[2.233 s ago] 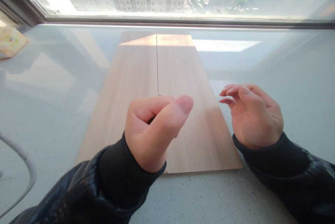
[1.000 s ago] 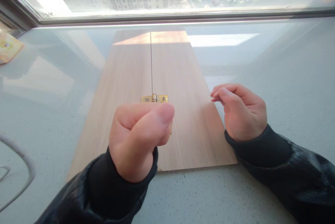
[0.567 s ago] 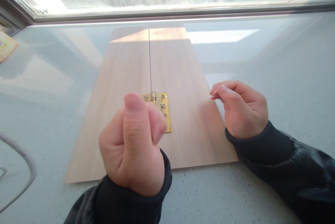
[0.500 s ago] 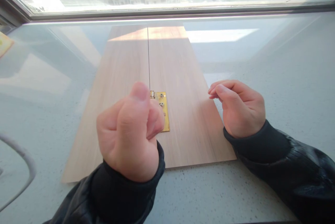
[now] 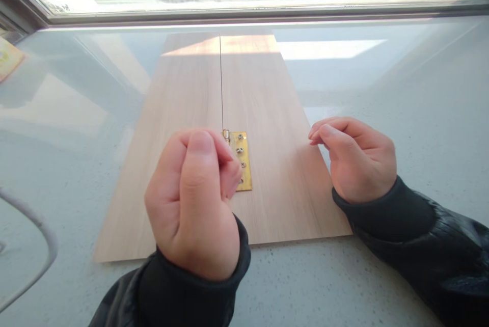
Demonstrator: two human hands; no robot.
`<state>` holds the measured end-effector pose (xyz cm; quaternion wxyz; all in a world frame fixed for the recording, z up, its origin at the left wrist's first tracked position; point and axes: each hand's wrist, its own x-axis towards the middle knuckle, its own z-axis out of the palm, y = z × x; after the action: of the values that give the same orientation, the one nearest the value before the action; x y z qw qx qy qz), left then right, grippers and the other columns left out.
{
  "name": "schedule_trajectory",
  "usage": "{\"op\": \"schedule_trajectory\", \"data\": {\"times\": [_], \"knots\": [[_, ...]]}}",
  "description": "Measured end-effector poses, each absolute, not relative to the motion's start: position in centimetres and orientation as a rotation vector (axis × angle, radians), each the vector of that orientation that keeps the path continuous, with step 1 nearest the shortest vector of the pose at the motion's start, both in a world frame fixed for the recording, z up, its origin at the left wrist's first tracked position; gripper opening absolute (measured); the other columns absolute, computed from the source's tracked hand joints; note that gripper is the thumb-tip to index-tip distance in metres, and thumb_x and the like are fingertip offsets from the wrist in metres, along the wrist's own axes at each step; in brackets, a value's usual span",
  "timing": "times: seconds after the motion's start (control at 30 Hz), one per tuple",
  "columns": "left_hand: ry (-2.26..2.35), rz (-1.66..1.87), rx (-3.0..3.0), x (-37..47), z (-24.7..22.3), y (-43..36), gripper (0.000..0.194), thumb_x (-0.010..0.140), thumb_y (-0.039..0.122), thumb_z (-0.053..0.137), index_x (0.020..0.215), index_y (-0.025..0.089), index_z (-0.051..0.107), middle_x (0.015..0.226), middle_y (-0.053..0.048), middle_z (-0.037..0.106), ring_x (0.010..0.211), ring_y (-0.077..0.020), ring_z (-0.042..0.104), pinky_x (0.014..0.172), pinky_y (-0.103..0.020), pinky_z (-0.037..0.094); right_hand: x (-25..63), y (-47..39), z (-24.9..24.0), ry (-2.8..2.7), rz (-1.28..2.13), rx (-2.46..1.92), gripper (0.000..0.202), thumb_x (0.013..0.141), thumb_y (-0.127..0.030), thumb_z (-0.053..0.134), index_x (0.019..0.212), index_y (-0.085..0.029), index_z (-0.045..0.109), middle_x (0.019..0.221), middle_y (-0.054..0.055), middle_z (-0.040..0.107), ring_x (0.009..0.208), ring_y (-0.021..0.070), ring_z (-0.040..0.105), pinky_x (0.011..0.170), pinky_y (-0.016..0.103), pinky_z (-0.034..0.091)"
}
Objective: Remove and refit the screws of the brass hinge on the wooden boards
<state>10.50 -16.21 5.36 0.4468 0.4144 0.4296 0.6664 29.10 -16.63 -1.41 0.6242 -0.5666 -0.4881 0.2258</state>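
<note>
Two light wooden boards lie side by side on a pale stone sill, the left board (image 5: 179,92) and the right board (image 5: 267,92) meeting at a thin dark seam. A brass hinge (image 5: 243,161) with several screws sits across the seam near the front; only its right leaf shows. My left hand (image 5: 194,205) is a closed fist with the thumb up, hovering over the hinge's left leaf and hiding it; nothing shows in the fist. My right hand (image 5: 355,159) rests loosely curled at the right board's right edge, thumb against forefinger, with nothing visible in it.
The grey speckled sill (image 5: 401,87) stretches wide on both sides. A window frame (image 5: 244,11) runs along the back. A yellow packet (image 5: 7,57) lies at the far left, and a white cable (image 5: 42,235) loops at the near left.
My left fist has turned from thumb pointing right to thumb up and drawn back toward me, uncovering the hinge's right leaf. My right hand has stayed at the board's edge.
</note>
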Motion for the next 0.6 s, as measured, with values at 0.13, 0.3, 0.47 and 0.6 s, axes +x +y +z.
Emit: {"op": "schedule_trajectory", "data": {"times": [0.13,0.3,0.47,0.6], "knots": [[0.717,1.232,1.127,9.4,6.0,-13.7,0.035,0.085,0.008,0.050,0.051,0.020,0.049,0.040,0.005,0.040,0.032,-0.0066,0.027,0.037,-0.025,0.024,29.1,-16.7,-1.3,-1.126,0.528,-1.305,0.018,0.089,-0.023,0.065,0.072,-0.025,0.071,0.076,-0.001,0.067,0.077,0.0170,0.061,0.074,0.034,0.044],[0.825,1.251,1.094,9.1,6.1,-14.9,0.028,0.085,0.008,0.047,0.068,0.024,0.062,0.038,0.008,0.041,0.033,-0.0101,0.033,0.040,-0.027,0.030,29.1,-16.7,-1.4,-1.127,0.532,-1.309,0.019,0.089,-0.021,0.064,0.071,-0.024,0.070,0.077,-0.001,0.067,0.079,0.0160,0.061,0.078,0.034,0.044],[1.257,1.613,1.187,10.9,5.2,-18.4,0.014,0.099,0.031,0.059,0.096,0.026,0.071,0.062,0.003,0.061,0.061,-0.0161,0.060,0.063,-0.034,0.053,29.2,-16.7,-1.5,-1.128,0.551,-1.311,0.019,0.089,-0.022,0.064,0.071,-0.023,0.070,0.077,-0.001,0.067,0.079,0.0154,0.062,0.078,0.034,0.045],[1.199,1.681,1.162,11.3,5.1,-18.3,0.047,0.099,0.032,0.054,0.054,0.021,0.047,0.050,0.003,0.041,0.047,-0.0111,0.040,0.047,-0.029,0.037,29.1,-16.7,-1.4,-1.132,0.542,-1.311,0.019,0.089,-0.023,0.064,0.071,-0.023,0.070,0.077,-0.001,0.067,0.079,0.0162,0.062,0.078,0.035,0.045]]}}
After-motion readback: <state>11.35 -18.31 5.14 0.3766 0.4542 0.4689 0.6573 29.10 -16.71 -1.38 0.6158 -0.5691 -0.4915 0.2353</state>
